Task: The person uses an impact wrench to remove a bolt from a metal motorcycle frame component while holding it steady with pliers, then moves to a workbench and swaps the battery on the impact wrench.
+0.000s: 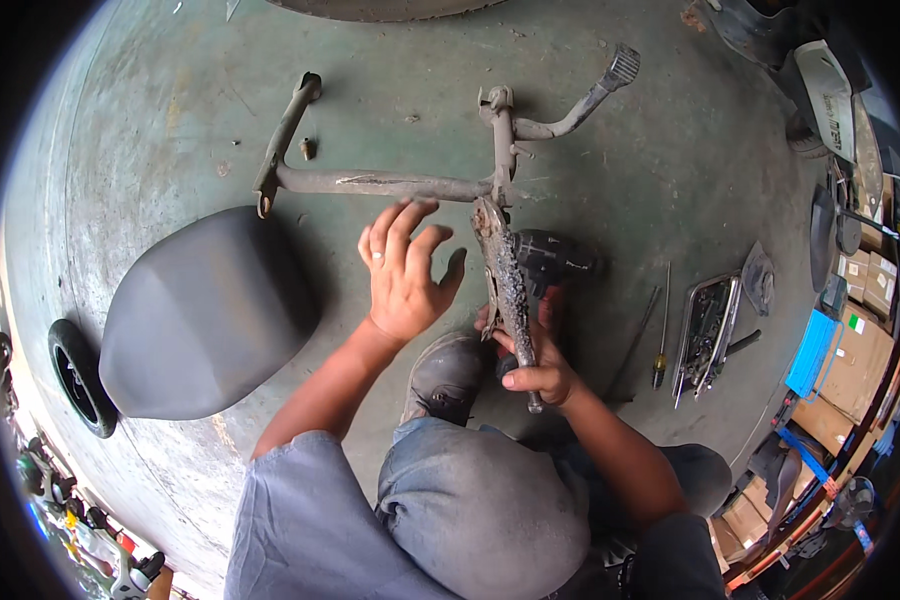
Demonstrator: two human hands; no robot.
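My left hand (404, 265) is open, fingers curled loosely near the long tube of a metal stand frame (390, 186); it holds nothing. My right hand (540, 377) grips a grimy metal bar (510, 285) with black, crusted residue, its upper end at the frame's right joint. Just behind the bar is a black cordless power tool (555, 258) with some red on its handle, partly hidden by the bar and my hand. A bent arm with a ribbed pedal (622, 67) extends from the frame's upper right. A small brass-coloured fitting (308, 148) lies inside the frame.
A dark seat (205, 315) and small tyre (68, 365) lie left. Screwdriver (659, 365), rods and tool tray (707, 335) lie right. Cardboard boxes (860, 365) and vehicle panels (827, 100) line the right edge. My shoe (440, 375) is below my hands.
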